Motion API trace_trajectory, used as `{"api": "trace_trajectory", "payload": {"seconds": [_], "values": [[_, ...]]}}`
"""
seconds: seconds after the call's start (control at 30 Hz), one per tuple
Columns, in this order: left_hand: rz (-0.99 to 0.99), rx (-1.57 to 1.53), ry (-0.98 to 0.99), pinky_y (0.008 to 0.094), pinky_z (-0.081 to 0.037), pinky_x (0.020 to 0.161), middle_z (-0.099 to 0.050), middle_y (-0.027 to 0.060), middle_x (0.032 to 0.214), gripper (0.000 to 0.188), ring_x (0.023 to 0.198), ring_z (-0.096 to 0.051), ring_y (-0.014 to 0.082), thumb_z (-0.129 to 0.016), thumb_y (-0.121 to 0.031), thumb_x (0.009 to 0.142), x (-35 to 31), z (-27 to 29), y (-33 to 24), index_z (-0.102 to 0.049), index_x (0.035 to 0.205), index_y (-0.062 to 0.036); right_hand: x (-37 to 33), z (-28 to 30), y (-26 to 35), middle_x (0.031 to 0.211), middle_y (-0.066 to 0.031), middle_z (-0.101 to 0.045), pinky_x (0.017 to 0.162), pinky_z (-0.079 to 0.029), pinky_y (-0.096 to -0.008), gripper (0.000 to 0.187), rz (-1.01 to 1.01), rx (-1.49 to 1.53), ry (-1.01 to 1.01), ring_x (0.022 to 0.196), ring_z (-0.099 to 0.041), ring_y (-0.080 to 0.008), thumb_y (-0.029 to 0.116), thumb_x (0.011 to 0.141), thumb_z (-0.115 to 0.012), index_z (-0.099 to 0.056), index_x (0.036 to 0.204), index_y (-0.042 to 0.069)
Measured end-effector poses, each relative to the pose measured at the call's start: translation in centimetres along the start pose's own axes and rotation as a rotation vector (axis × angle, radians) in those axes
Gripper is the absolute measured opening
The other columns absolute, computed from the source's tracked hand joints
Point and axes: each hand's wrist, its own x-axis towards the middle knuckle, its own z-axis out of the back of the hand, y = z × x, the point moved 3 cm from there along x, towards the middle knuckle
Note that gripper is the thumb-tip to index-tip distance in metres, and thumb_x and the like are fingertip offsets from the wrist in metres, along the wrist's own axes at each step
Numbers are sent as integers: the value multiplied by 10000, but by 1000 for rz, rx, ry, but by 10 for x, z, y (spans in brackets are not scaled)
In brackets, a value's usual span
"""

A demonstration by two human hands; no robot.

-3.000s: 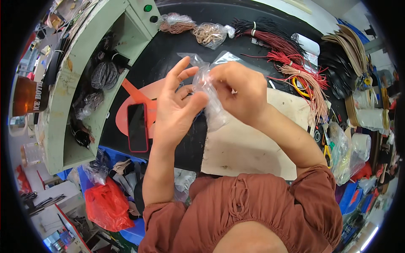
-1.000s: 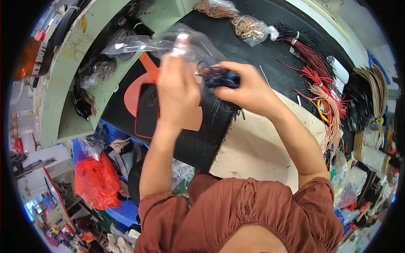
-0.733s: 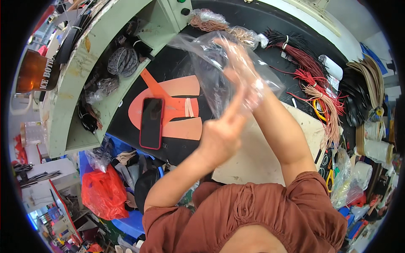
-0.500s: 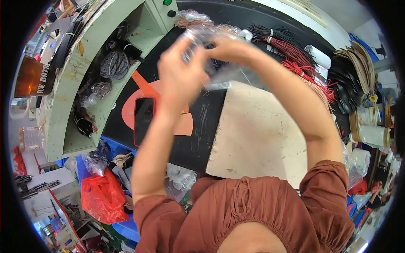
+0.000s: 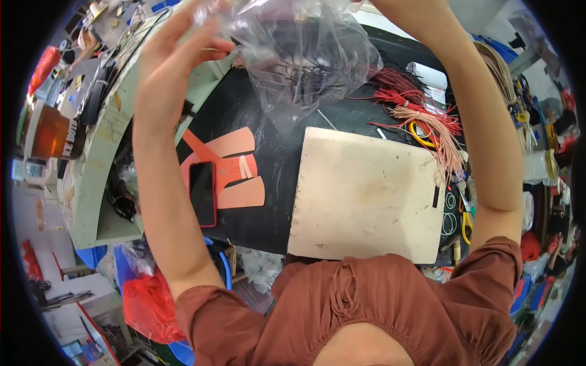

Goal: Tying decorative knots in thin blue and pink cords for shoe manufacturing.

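A clear plastic bag [image 5: 305, 61] with dark strands inside hangs over the far part of the table, and its top runs out of view. My left hand [image 5: 174, 70] is raised at its left side. Thumb and fingers close on the bag's edge there, slightly blurred, while the lower fingers stick out. At the upper edge, right of the bag, is my right hand [image 5: 418, 18]; its fingers are mostly cut off, so its grip is hidden.
A beige board [image 5: 366, 195] lies before me. Left of it are orange flat pieces [image 5: 235, 161] and a phone [image 5: 202, 192]. Red and pink cord bundles [image 5: 421, 113], yellow-handled tools [image 5: 467, 227] and a white roll [image 5: 427, 76] lie right. A green-grey shelf [image 5: 101, 183] borders the left.
My hands have moved apart, the left one up and left, the right one up and right. The plastic bag now spreads out between them, and the cords and tools at right show more.
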Motion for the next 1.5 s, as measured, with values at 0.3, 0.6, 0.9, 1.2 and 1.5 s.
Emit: {"api": "trace_trajectory", "payload": {"seconds": [0.3, 0.6, 0.9, 1.2, 1.5], "values": [[332, 452, 379, 341, -230, 1054, -394, 114, 1350, 616, 1285, -315, 228, -605, -149, 789, -129, -59, 67, -346, 1325, 14, -51, -79, 19, 853, -141, -624, 636, -485, -316, 334, -5, 324, 346, 595, -590, -177, 258, 713, -661, -604, 914, -2], [415, -168, 163, 338, -327, 984, -524, 77, 1129, 552, 1096, -459, 181, -631, -286, 813, -140, -107, 82, -456, 1240, 17, -177, -135, -54, 792, -184, -617, 582, -475, -395, 365, -275, 515, 181, 627, -616, -326, 286, 702, -710, -599, 957, 50], [925, -438, -37, 337, -419, 879, -626, 149, 966, 276, 991, -577, 236, -495, -285, 908, -166, -106, 106, -567, 992, -32, -243, -126, 3, 788, -119, -609, 706, -476, -399, 252, 40, 20, 206, 776, -596, -303, 200, 750, -596, -557, 887, -8], [617, -66, 1063, 335, -520, 678, -654, 135, 957, 452, 746, -639, 270, -677, -258, 802, -178, -136, 49, -540, 1161, -18, -243, -87, -2, 757, -54, -597, 656, -478, -344, 334, 115, -119, 731, 676, -604, -185, 132, 727, -543, -567, 1034, 2], [47, 706, 862, 361, -420, 547, -532, 142, 728, 246, 658, -556, 275, -612, -249, 815, -173, -113, 31, -562, 754, -16, -261, -39, -34, 709, -92, -577, 632, -454, -334, 162, -90, 97, 712, 674, -556, -266, 77, 754, -557, -538, 912, 49]]}}
